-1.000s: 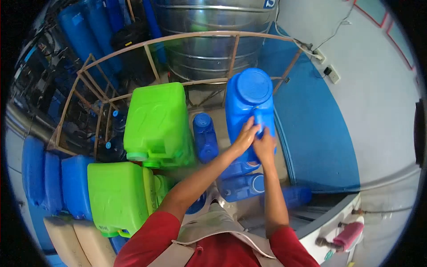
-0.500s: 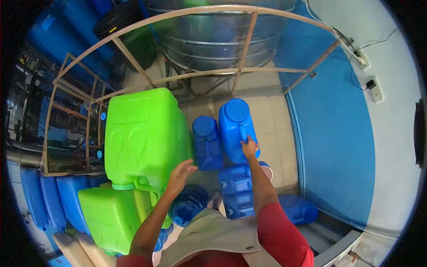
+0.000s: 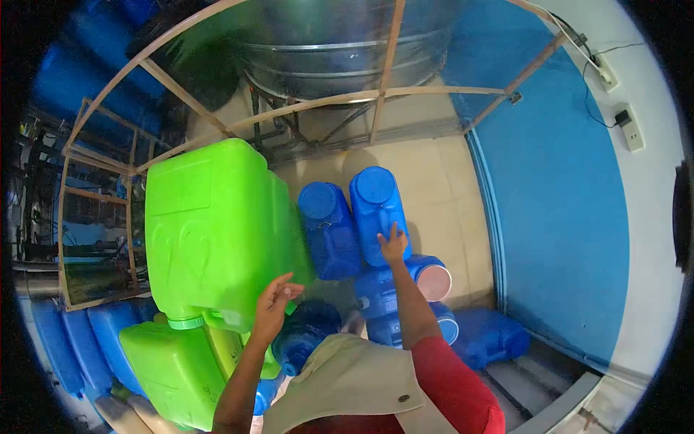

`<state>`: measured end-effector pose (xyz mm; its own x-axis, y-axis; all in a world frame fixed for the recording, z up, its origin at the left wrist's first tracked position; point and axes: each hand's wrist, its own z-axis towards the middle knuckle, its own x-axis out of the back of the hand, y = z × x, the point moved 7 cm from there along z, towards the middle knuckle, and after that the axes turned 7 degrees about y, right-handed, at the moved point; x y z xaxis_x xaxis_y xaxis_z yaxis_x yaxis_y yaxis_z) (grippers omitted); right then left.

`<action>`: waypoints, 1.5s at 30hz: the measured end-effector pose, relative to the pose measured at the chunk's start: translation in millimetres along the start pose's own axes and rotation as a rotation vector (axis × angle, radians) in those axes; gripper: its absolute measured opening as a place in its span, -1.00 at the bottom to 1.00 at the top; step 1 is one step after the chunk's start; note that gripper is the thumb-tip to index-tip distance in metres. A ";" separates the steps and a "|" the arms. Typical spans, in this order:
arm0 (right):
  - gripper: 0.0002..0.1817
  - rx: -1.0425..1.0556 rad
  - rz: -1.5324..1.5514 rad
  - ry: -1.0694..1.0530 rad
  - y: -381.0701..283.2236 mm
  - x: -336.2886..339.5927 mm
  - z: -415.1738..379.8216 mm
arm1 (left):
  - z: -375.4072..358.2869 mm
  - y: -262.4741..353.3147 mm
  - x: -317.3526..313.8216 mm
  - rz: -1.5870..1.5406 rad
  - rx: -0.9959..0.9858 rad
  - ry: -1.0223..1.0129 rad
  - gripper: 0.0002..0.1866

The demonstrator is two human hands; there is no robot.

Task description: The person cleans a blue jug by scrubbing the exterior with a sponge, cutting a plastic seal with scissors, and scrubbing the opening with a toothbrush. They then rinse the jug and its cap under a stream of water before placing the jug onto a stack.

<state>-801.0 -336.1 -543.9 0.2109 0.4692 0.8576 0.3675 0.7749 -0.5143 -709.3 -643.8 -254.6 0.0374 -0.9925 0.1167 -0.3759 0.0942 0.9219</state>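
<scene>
My right hand [image 3: 393, 244] is open, its fingers spread at the handle of a blue water jug [image 3: 374, 189] that stands upright on the floor. Close on its left stands a second blue jug [image 3: 331, 235], also upright with a round lid. My left hand [image 3: 277, 295] hangs open with loosely bent fingers and holds nothing. It is nearest to a big bright green container [image 3: 206, 231], which rests above another green container [image 3: 168, 365]. Below my right forearm, blue jugs lie on their sides, one showing a pale round end [image 3: 434, 283].
A wood-framed clear partition [image 3: 303, 108] stands ahead, with a large metal tank [image 3: 318, 61] behind it. On the right is a blue and white wall [image 3: 557, 195]. A dark blue round bottle [image 3: 307, 333] is by my feet, and another jug [image 3: 491, 336] lies near the wall.
My right hand has let go of the blue jug's handle, and the jug now stands closer to the floor beside the second one. The view has shifted slightly.
</scene>
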 end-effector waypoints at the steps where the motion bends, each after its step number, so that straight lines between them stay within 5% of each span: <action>1: -0.25 -0.051 0.059 0.128 -2.0 26.8 -13.9 | -1.9 4.0 -1.6 0.000 0.000 -0.007 -0.66; 5: -0.33 -0.417 0.016 0.489 41.5 88.2 -107.1 | -9.7 15.5 -15.4 0.054 0.003 -0.090 -0.66; 8: -0.37 -1.484 0.453 0.190 91.2 67.0 -197.2 | -20.6 19.2 -20.4 0.077 -0.024 -0.125 -0.67; 10: -0.45 -1.491 0.786 0.006 94.0 38.9 -210.2 | -34.1 23.4 -19.5 0.087 -0.051 -0.136 -0.67; 11: -0.52 -1.461 1.105 -0.198 85.9 13.4 -207.1 | -43.9 25.3 -19.2 0.103 -0.058 -0.148 -0.67; 15: -0.64 -1.320 1.052 -0.187 108.9 -6.2 -199.1 | -89.6 27.7 -5.2 0.161 -0.100 -0.197 -0.68; 19: -0.64 -1.238 1.170 -0.023 64.7 108.3 -192.0 | -148.9 29.6 11.9 0.151 -0.167 -0.223 -0.68; 22: -0.68 -0.916 1.466 -0.110 4.7 221.3 -214.4 | -213.2 60.9 12.6 0.283 -0.306 -0.281 -0.68; 26: -0.60 -0.686 1.691 -0.177 -98.7 409.9 -308.4 | -361.0 155.8 -15.2 0.606 -1.117 -0.316 -0.63; 29: -0.77 -0.508 1.846 -0.036 -158.0 563.7 -413.1 | -496.1 208.9 -40.7 0.610 -1.427 -0.361 -0.58; 32: -0.88 -0.189 1.905 -0.046 -176.3 675.4 -508.9 | -628.0 230.4 -52.7 0.572 -1.826 -0.275 -0.58; 34: -0.84 0.028 1.939 -0.018 -182.8 747.8 -582.0 | -710.1 228.4 -41.3 0.341 -2.161 0.018 -0.64; 40: -0.64 0.517 1.721 0.414 -141.7 881.8 -776.1 | -860.5 205.3 -49.6 -0.073 -2.497 0.044 -0.66; 45: -0.65 0.626 1.539 0.826 -48.6 952.9 -891.9 | -955.1 178.8 -128.7 -0.434 -2.576 -0.140 -0.61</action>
<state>189.9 -304.6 306.3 0.3972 0.6735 -0.6233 -0.8588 0.0333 -0.5113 103.0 -424.4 248.1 -0.2776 -0.9607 0.0013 0.7720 -0.2239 -0.5949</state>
